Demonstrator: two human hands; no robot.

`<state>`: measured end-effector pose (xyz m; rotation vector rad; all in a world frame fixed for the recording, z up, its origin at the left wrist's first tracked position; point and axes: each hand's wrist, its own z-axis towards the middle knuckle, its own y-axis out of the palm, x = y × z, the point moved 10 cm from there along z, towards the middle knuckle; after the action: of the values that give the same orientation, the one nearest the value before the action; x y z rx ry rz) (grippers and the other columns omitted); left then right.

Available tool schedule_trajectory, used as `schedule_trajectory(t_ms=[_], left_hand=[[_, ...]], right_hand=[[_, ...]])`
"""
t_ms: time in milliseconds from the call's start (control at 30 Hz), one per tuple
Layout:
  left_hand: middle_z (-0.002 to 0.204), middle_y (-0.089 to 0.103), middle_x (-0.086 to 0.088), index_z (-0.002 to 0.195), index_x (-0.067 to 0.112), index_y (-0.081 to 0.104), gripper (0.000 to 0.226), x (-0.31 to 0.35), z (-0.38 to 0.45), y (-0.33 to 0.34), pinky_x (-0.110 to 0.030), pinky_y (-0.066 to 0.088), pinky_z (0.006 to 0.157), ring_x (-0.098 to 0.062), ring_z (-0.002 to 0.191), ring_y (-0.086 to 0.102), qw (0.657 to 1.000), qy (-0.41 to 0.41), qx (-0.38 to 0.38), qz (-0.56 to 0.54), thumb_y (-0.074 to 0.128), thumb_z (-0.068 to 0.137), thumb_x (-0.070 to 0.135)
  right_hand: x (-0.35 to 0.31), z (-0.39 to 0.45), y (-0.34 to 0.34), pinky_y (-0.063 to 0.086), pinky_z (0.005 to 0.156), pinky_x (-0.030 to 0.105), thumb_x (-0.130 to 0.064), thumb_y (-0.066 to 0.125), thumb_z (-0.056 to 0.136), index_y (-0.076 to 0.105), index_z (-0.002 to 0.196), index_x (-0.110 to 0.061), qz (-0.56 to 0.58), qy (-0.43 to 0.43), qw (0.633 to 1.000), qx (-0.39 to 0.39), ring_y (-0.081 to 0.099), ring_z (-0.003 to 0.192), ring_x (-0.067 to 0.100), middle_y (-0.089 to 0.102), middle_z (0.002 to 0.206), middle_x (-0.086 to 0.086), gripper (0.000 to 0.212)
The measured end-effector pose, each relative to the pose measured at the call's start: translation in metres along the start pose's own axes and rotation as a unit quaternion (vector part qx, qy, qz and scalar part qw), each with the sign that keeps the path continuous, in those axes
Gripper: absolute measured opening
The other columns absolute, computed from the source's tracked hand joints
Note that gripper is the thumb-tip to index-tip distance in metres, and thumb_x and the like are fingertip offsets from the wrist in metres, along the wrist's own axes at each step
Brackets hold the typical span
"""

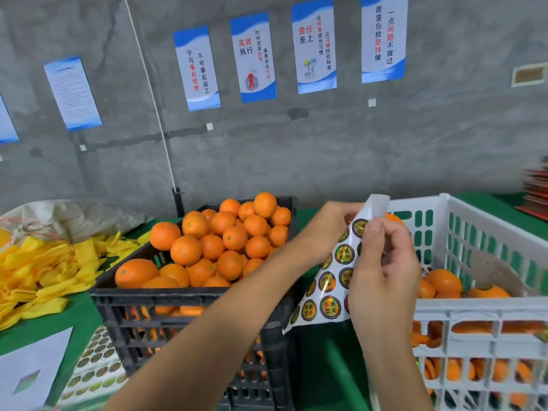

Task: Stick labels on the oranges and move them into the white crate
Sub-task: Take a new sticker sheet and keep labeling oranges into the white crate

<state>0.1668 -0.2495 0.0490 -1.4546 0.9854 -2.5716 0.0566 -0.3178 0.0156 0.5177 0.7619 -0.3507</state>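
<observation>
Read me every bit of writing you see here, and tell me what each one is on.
Poster: "宁可事前检查 不可事后返工"
Poster: "高效执行", small lines partly blurred
Poster: "责任至上 让标准成为习惯 让习惯符合标准"
Poster: "质量自检坚持做 一点问题不放过"
Notice on the wall: too small to read
Label sheet in both hands: round stickers, characters too blurred
Sheets on the table: unreadable

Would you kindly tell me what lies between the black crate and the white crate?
In the head view, green tabletop shows between them, with the held label sheet hanging over it.
</observation>
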Motion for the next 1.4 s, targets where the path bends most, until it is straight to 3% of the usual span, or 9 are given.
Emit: schedule_trajectory(t_ms=[100, 200, 300, 400, 567, 867, 1000, 1300, 1400], left_hand=[[0.084, 0.070, 0.001, 0.103, 0.000, 0.074, 0.013, -0.006, 0.002, -0.004, -0.024, 0.050, 0.072, -0.007, 0.077, 0.061, 0.998, -0.017, 0.043, -0.039, 0.062, 0.099, 0.004], [0.103, 0.079, 0.003, 0.111, 0.013, 0.077, 0.023, -0.015, -0.010, -0.033, -0.027, 0.055, 0.081, -0.012, 0.095, 0.073, 0.983, -0.051, 0.123, -0.128, 0.058, 0.104, 0.024], [0.117, 0.075, 0.011, 0.119, 0.030, 0.073, 0.030, -0.005, -0.036, -0.059, -0.029, 0.055, 0.091, -0.009, 0.108, 0.071, 0.986, 0.009, 0.138, -0.097, 0.061, 0.098, 0.047], [0.132, 0.066, 0.016, 0.130, 0.044, 0.064, 0.050, 0.009, -0.063, -0.057, -0.032, 0.054, 0.100, -0.005, 0.121, 0.063, 0.993, 0.065, 0.089, -0.028, 0.078, 0.083, 0.052], [0.136, 0.063, 0.005, 0.133, 0.021, 0.068, 0.049, 0.022, -0.082, -0.059, -0.038, 0.050, 0.107, -0.014, 0.129, 0.059, 0.985, 0.130, 0.105, 0.033, 0.082, 0.086, 0.022], [0.132, 0.067, 0.005, 0.133, 0.014, 0.068, 0.038, 0.035, -0.099, -0.062, -0.033, 0.048, 0.107, -0.013, 0.129, 0.058, 0.956, 0.212, 0.133, 0.154, 0.073, 0.095, 0.016], [0.124, 0.071, 0.005, 0.125, 0.012, 0.073, 0.032, 0.031, -0.105, -0.068, -0.036, 0.053, 0.101, -0.011, 0.121, 0.064, 0.955, 0.203, 0.148, 0.160, 0.072, 0.095, 0.021], [0.095, 0.079, 0.002, 0.103, 0.009, 0.080, 0.014, 0.011, -0.113, -0.088, -0.030, 0.060, 0.082, -0.014, 0.091, 0.075, 0.978, 0.112, 0.172, 0.030, 0.068, 0.098, 0.014], [0.094, 0.080, 0.001, 0.102, 0.010, 0.080, 0.014, 0.000, -0.118, -0.096, -0.028, 0.061, 0.075, -0.017, 0.088, 0.076, 0.980, 0.078, 0.179, -0.027, 0.067, 0.098, 0.015]], right_hand=[[0.010, 0.006, -0.006, 0.051, 0.061, 0.031, -0.038, 0.046, 0.108, 0.057, 0.088, -0.029, 0.008, 0.040, 0.999, -0.004, 0.060, 0.066, 0.012, 0.063, 0.076, -0.003, 0.024], [0.016, 0.006, -0.007, 0.057, 0.067, 0.057, -0.048, 0.044, 0.101, 0.055, 0.087, -0.031, 0.029, 0.080, 0.996, -0.007, 0.062, 0.079, 0.043, 0.064, 0.084, 0.019, 0.025], [0.023, 0.003, -0.006, 0.057, 0.066, 0.065, -0.047, 0.043, 0.104, 0.057, 0.089, -0.033, 0.050, 0.107, 0.993, 0.005, 0.065, 0.084, 0.047, 0.067, 0.091, 0.021, 0.024], [0.029, 0.001, -0.002, 0.062, 0.066, 0.057, -0.037, 0.043, 0.109, 0.059, 0.090, -0.035, 0.082, 0.123, 0.989, 0.018, 0.073, 0.082, 0.035, 0.073, 0.088, 0.007, 0.025], [0.032, -0.004, 0.015, 0.065, 0.069, 0.046, -0.051, 0.056, 0.098, 0.069, 0.100, -0.030, 0.169, 0.161, 0.971, -0.046, 0.078, 0.087, 0.023, 0.079, 0.099, 0.002, 0.024], [0.021, -0.008, 0.024, 0.062, 0.073, 0.059, -0.036, 0.068, 0.097, 0.074, 0.090, -0.019, 0.087, 0.121, 0.983, -0.105, 0.077, 0.082, 0.031, 0.077, 0.087, 0.011, 0.019], [0.020, -0.010, 0.033, 0.058, 0.070, 0.063, -0.049, 0.054, 0.102, 0.065, 0.087, -0.003, 0.053, 0.118, 0.981, -0.142, 0.066, 0.083, 0.050, 0.065, 0.084, 0.033, 0.050], [0.006, -0.017, 0.053, 0.042, 0.057, 0.024, -0.041, 0.038, 0.110, 0.045, 0.075, -0.024, -0.032, -0.021, 0.979, -0.202, 0.052, 0.062, 0.011, 0.049, 0.066, -0.005, 0.039], [0.007, -0.022, 0.059, 0.047, 0.055, 0.023, -0.044, 0.040, 0.106, 0.046, 0.079, -0.024, -0.050, -0.031, 0.977, -0.207, 0.062, 0.066, 0.014, 0.055, 0.068, -0.005, 0.034]])
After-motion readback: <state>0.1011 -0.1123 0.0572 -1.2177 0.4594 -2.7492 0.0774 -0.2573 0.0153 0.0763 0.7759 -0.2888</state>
